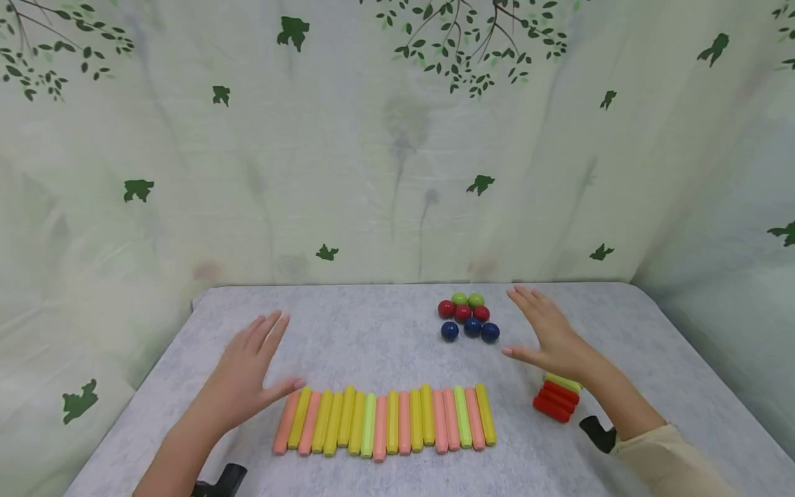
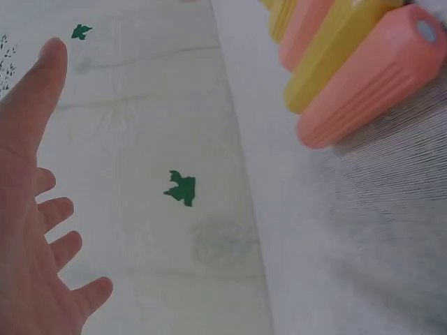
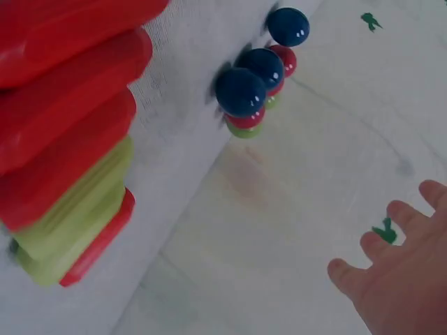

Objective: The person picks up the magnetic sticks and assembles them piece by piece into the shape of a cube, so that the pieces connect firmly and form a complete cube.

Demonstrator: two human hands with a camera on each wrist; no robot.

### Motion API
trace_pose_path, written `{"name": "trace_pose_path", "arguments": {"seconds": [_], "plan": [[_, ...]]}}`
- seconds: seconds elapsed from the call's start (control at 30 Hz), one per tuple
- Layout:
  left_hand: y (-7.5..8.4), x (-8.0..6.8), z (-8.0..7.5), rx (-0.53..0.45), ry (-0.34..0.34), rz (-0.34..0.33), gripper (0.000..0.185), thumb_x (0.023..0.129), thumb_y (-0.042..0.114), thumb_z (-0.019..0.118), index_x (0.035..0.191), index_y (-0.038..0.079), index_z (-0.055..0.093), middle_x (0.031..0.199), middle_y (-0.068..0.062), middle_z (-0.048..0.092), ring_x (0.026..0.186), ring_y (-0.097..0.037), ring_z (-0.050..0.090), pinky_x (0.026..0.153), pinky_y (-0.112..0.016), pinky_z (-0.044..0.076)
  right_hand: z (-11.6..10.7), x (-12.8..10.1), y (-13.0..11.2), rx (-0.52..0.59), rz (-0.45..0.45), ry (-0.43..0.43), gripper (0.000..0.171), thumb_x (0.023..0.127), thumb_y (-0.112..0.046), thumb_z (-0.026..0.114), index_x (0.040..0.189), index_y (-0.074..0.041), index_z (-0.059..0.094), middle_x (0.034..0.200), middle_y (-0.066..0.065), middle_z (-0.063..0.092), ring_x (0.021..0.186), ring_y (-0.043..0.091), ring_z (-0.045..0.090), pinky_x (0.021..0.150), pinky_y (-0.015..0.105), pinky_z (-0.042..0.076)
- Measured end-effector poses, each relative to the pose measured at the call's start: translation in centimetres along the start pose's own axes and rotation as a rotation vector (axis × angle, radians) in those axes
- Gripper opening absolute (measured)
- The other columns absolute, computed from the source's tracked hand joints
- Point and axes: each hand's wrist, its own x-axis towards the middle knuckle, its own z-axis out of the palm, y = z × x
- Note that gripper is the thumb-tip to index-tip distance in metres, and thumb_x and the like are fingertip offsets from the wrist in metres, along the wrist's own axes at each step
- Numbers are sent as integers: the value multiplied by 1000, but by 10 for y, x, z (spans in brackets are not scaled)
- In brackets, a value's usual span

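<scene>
A row of several pink, yellow and light-green sticks (image 1: 385, 421) lies side by side near the table's front edge; its left end shows in the left wrist view (image 2: 349, 70). My left hand (image 1: 251, 369) hovers open with straight fingers just left of that row, holding nothing (image 2: 31, 230). My right hand (image 1: 546, 331) is open too, raised to the right of a cluster of red, green and blue balls (image 1: 468, 316) (image 3: 255, 77). Under the right wrist lies a small stack of red and green sticks (image 1: 557, 399) (image 3: 63, 146).
The grey table (image 1: 373, 331) has rounded far corners and is backed by a pale curtain (image 1: 397, 152) printed with green leaves and birds. Black wrist mounts (image 1: 596, 433) sit by both forearms.
</scene>
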Motion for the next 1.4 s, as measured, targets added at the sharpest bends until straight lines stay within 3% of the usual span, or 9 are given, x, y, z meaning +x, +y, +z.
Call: {"name": "trace_pose_path", "arguments": {"seconds": [0.27,0.43,0.6,0.77,0.87,0.97,1.13,1.23,1.4], "plan": [[-4,-27,32,-421,-164,-239,85,82,33,66,141,0,15,137,-26,21,120,-44,27,88,-59,32,38,21,16,218,43,-94,65,85,-21,63,138,-6,30,139,17,32,126,35,28,97,54,27],[-1,-38,42,-614,-336,-440,76,80,18,67,139,2,21,127,-20,33,102,-30,44,73,-39,46,55,28,21,276,84,-185,56,86,-12,61,136,-4,36,137,18,36,125,35,30,98,52,26],[4,-38,48,-639,-406,-492,65,77,8,66,133,-4,35,104,-10,46,77,-19,44,57,-29,41,65,35,21,208,112,-201,48,84,-8,63,128,-3,46,129,19,42,120,35,36,96,50,30],[12,-33,44,-486,-431,-528,53,76,7,67,124,1,47,87,-7,52,63,-17,46,53,-31,40,69,40,19,104,220,-244,38,82,-10,65,118,-5,56,117,16,52,111,32,46,92,47,36],[17,-32,37,-408,-384,-531,49,77,3,63,123,1,47,82,-7,55,57,-15,48,49,-31,41,66,40,16,143,286,-227,39,82,-13,66,118,-5,53,112,14,55,106,30,50,88,46,40],[22,-28,29,-368,-270,-515,48,79,3,61,124,0,45,86,-8,58,61,-17,53,50,-31,43,57,39,8,270,309,-138,38,83,-14,66,116,-3,50,109,11,56,100,27,52,82,41,45],[35,-11,23,-401,-30,-413,36,83,11,64,117,3,55,96,-4,61,77,-16,57,61,-28,48,44,40,-19,499,212,-16,36,83,-16,65,115,-6,53,114,11,53,100,28,54,78,37,48],[48,0,26,-463,58,-309,32,82,11,66,113,10,60,95,-1,61,76,-11,57,62,-23,48,43,43,-44,644,129,-4,38,83,-17,65,118,-7,54,117,12,52,101,28,54,79,36,48],[70,17,33,-550,51,-187,34,81,13,67,114,16,61,100,4,60,78,-9,54,63,-21,48,49,48,-86,890,22,-53,39,84,-13,63,118,-1,49,113,15,52,98,27,56,80,33,48]]}}
